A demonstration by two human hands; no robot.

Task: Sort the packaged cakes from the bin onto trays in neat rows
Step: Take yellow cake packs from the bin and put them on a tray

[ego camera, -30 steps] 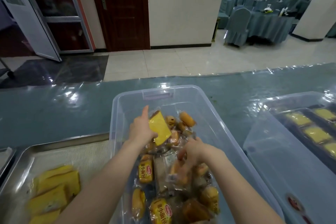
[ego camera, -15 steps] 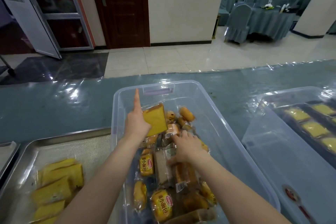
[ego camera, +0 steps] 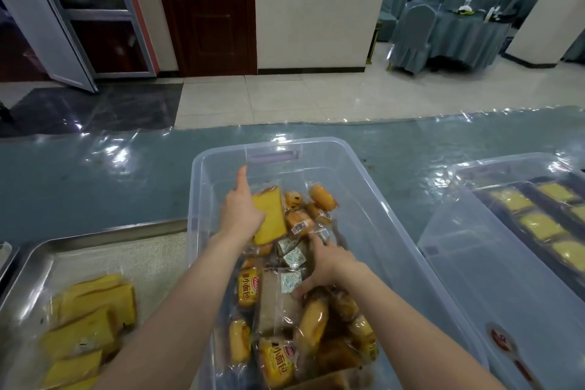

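The fingers (ego camera: 242, 180) of the left hand (ego camera: 242, 215) clasp a wrapped yellow cake slice (ego camera: 270, 218) over the bin (ego camera: 364, 196), index raised. The right hand (ego camera: 329, 266) lies on the packs (ego camera: 310, 326); its grip I cannot tell. Likely light, soft, slippery film: hold the flat faces gently.

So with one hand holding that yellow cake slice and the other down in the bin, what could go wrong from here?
1. The left hand holds the wrapped cake slice with its index finger lifted off; that hold may slip and drop it into the clear bin.
2. The right hand is down among the heaped packets; soft cakes might get squashed.
3. The yellow slices on the metal tray already overlap, so the rows could turn untidy.
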